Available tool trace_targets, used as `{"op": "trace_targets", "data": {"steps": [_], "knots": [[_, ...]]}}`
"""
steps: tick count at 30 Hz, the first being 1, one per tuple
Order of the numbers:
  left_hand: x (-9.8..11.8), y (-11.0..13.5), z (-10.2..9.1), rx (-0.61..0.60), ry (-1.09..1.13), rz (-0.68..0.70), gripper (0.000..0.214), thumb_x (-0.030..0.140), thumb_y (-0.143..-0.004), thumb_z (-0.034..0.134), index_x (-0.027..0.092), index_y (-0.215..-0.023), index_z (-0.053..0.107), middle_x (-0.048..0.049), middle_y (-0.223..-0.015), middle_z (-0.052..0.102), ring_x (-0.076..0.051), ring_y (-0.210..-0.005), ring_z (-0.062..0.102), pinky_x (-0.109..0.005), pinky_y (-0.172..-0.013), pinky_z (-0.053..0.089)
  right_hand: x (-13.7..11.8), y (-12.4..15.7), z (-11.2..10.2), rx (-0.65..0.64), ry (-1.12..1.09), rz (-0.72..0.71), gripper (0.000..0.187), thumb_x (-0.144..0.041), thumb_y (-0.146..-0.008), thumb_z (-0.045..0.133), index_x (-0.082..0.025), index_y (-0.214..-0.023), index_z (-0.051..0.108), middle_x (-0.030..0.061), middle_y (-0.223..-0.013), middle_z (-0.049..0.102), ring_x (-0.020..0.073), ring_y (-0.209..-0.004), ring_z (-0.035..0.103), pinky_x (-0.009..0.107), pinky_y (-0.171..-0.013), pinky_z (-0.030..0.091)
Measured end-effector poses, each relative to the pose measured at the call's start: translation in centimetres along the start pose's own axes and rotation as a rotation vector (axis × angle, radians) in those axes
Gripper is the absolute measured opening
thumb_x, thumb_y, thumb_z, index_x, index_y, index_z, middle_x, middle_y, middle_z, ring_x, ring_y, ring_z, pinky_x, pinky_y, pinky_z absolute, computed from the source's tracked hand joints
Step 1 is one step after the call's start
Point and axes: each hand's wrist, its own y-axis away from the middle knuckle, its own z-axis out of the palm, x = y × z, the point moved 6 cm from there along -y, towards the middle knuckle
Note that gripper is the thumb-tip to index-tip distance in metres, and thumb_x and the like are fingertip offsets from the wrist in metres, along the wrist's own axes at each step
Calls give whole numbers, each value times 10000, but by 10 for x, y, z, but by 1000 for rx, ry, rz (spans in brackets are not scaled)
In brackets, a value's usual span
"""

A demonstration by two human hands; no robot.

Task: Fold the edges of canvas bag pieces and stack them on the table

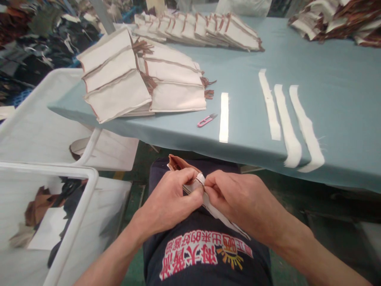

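Note:
A white-and-brown sewn piece [182, 162] is held above my lap, its brown side showing at the far end and its white side running down to the right. My left hand [168, 198] grips its edge between thumb and forefinger. Right beside it, my right hand [238, 196] pinches the same edge, fingertips closed. A small white fold sticks up between the two hands. What lies under the fingertips is hidden. Under the piece is a dark apron [205, 258] with red and white lettering. Pink thread snips [206, 120] rest near the table's front edge.
The table [244, 79] has a blue-green cover. On it lie a white strip [224, 119], several more strips to the right, overlapping white pieces [119, 95] at left, a row [196, 29] behind, and a brown-white heap [336, 22]. White bins [92, 198] stand at left.

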Motion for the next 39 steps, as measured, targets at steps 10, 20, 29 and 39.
{"op": "trace_targets", "data": {"steps": [10,20,29,39], "knots": [[-14,-8,6,-36,223,-64,121,189,-780,491,151,-703,576,25,-691,529,-119,-681,450,-241,-623,357,22,-9,16,-136,-494,246,122,-178,-893,518,-208,-777,495,-30,-645,559,108,-553,475,242,-529,308],[-9,-9,1,-62,78,8,145,183,-807,517,152,-682,584,17,-682,564,-121,-670,476,-243,-626,365,24,-6,23,-190,-656,288,112,-166,-871,507,-201,-765,503,-53,-619,507,96,-540,411,240,-496,277],[-32,-11,20,-75,277,-150,135,261,-756,454,176,-658,494,44,-625,432,-109,-606,365,-250,-564,296,37,1,46,-232,-893,393,252,-368,-931,457,-207,-738,471,-47,-645,444,102,-570,372,235,-501,291],[-32,-5,18,-174,271,-93,274,369,-879,515,146,-727,564,29,-671,469,-118,-640,390,-257,-595,310,35,11,50,-256,-879,419,210,-340,-919,466,-206,-761,492,-42,-636,470,108,-556,387,237,-487,277]]}}
